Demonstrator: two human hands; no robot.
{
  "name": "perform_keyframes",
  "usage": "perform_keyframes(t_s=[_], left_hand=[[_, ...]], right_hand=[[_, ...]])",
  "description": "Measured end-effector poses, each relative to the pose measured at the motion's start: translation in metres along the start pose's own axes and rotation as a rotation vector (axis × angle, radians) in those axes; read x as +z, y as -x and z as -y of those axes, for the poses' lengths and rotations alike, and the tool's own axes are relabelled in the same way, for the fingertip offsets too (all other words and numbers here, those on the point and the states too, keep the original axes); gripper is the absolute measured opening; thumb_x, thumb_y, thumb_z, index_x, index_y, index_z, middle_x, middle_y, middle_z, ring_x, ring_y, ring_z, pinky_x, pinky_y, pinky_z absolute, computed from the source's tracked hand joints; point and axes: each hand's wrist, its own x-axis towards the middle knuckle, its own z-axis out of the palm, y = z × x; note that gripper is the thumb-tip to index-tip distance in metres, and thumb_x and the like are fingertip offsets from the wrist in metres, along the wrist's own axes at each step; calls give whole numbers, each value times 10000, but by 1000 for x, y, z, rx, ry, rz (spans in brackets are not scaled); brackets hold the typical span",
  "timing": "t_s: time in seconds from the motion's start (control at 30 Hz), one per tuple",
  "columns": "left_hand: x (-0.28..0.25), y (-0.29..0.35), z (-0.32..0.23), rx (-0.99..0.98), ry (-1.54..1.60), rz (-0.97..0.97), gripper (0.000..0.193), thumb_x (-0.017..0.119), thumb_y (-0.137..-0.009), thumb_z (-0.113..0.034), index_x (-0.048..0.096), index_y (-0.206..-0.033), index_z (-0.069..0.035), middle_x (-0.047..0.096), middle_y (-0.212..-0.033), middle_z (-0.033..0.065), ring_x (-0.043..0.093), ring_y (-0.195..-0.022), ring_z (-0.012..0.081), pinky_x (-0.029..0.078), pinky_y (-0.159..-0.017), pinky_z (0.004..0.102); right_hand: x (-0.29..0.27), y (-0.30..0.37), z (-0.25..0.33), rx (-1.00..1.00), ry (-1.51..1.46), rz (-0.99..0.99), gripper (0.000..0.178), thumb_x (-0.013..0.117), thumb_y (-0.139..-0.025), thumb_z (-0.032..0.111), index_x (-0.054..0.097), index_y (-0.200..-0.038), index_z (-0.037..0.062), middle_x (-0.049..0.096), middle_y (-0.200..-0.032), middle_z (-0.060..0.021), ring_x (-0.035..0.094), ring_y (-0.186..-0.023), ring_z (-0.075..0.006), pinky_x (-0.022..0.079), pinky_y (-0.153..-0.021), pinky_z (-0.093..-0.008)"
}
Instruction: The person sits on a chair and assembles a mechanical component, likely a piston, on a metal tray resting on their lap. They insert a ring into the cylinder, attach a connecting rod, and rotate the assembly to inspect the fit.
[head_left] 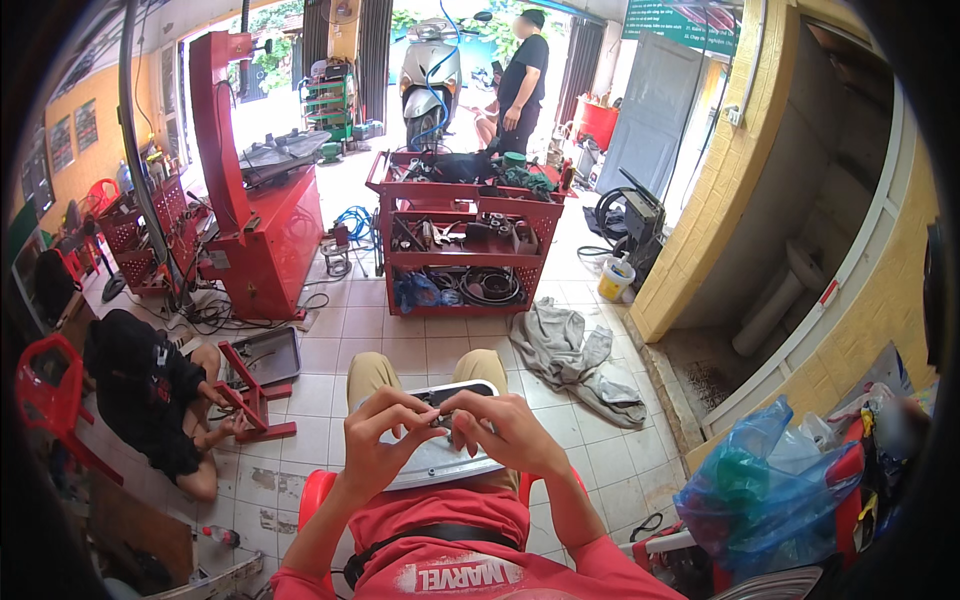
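Tiled workshop floor [400, 345] runs from the seated person out to an open shopfront, where a grey scooter [430, 70] is parked and a person in black [522, 75] stands beside it. A red tool cart [465, 235] loaded with parts sits mid-floor, a red machine stand [255, 200] is to its left, and a grey rag [575, 360] lies crumpled on the tiles to the right of the cart. At lower left a second person in dark clothes [150, 395] crouches at a small red metal frame [255, 400]. A blue plastic bag [765, 495] sits at lower right.

The wearer sits on a red chair [315, 490] with a flat grey panel [440, 455] resting across the thighs. Its long axis runs roughly left to right, tilted a little, with a dark upper edge facing away from the body.

Left hand [385, 440] and right hand [505, 430] meet over the panel's upper middle. Both are curled, fingers bent inward, thumbs and forefingers pinched close together around a small dark part [440, 412] at the panel's top edge. What that part is cannot be made out; it is too small and mostly covered. Whether either hand grips the panel itself or only the small item cannot be told for certain.

Relation of note: the small part lies directly between the two sets of fingertips, neither hand clearly nearer. The panel extends out beneath both palms, supported by the lap rather than lifted.
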Motion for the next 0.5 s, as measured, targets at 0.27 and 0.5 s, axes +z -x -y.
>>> perform_keyframes(t_s=[0.27,0.5], left_hand=[[4,0,-1,27,7,-19,201,885,-749,-48,769,-909,-87,714,-919,23,631,-678,85,423,-525,252],[1,1,0,21,1,-22,185,882,-755,-49,771,-899,-85,713,-917,23,634,-681,84,424,-525,252]], right_hand=[[-4,1,-4,-19,-23,44,201,531,-1071,227,623,-1158,71,657,-674,-28,645,-568,-139,496,-559,-296],[-1,0,5,8,-98,23,218,535,-1072,232,627,-1171,61,656,-682,-39,639,-576,-131,500,-560,-295]])
